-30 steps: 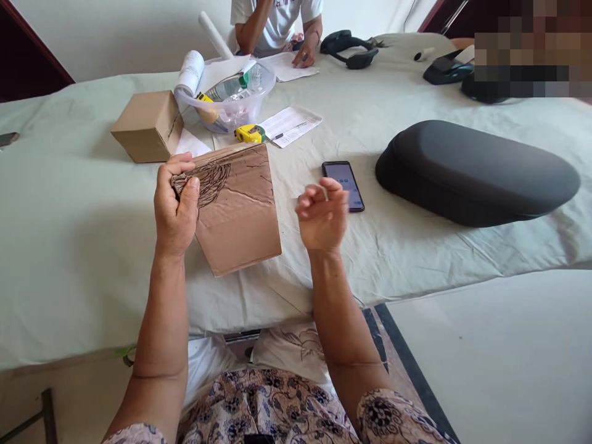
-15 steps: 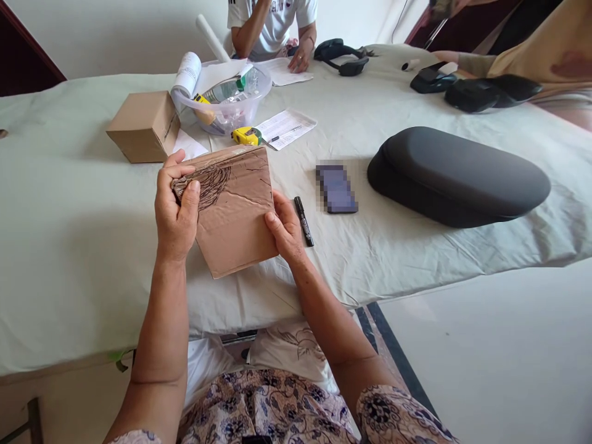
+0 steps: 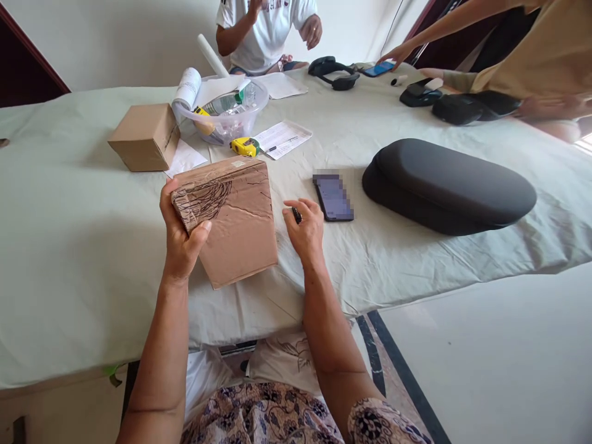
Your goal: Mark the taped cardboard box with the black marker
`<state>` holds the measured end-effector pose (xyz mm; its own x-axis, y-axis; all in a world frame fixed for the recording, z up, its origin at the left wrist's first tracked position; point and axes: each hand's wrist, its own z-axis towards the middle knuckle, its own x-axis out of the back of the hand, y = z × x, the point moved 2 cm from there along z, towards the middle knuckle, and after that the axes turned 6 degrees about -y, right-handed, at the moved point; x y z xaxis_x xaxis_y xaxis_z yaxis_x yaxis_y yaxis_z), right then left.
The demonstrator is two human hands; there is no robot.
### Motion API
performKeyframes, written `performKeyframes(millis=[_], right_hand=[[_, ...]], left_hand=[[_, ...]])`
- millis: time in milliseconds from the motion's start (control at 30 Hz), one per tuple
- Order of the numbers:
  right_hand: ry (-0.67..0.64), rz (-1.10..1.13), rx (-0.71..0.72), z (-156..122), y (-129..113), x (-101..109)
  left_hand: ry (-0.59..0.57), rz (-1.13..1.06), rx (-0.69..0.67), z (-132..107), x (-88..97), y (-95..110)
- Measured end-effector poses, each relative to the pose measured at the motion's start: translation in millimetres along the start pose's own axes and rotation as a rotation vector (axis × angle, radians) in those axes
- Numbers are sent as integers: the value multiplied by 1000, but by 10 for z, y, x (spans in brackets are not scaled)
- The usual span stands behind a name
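Observation:
My left hand (image 3: 182, 237) grips a brown cardboard box (image 3: 240, 228) by its left side, thumb on the face and fingers behind. Dense black scribbled lines cover that face's upper left corner, and its surface is creased. To the right of the box, my right hand (image 3: 305, 228) is curled over a black marker pen (image 3: 296, 214) on the cloth. Only the marker's end shows between thumb and forefinger; the hand hides the rest. A phone (image 3: 333, 197) lies just right of this hand.
A second cardboard box (image 3: 141, 139), a plastic basin (image 3: 231, 123) of bottles, a yellow tape measure (image 3: 245, 147) and a printed sheet (image 3: 289, 137) lie beyond. A dark case (image 3: 448, 185) stands right. Two other people sit at the far side; one's hand (image 3: 398, 55) touches a phone.
My right hand has let go of the box's right edge and moved right onto the marker. The left hand still holds the box. Another person's arm has come in at the upper right.

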<state>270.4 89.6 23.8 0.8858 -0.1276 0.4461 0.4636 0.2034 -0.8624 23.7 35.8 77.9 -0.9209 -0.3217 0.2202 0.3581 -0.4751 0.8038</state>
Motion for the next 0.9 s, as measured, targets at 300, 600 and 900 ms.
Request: performKeyframes(millis=[300,600,900], right_hand=[[-99,-497,-318,9,405,140],[-18,-20,-273,96,417,144],[65,1061,-105,76,128,273]], left_hand=[[-98,-162,7,-57,-17,-10],[-83,-163,8,-87,-31,-67],[-48,-160,-4,-112,-46,-105]])
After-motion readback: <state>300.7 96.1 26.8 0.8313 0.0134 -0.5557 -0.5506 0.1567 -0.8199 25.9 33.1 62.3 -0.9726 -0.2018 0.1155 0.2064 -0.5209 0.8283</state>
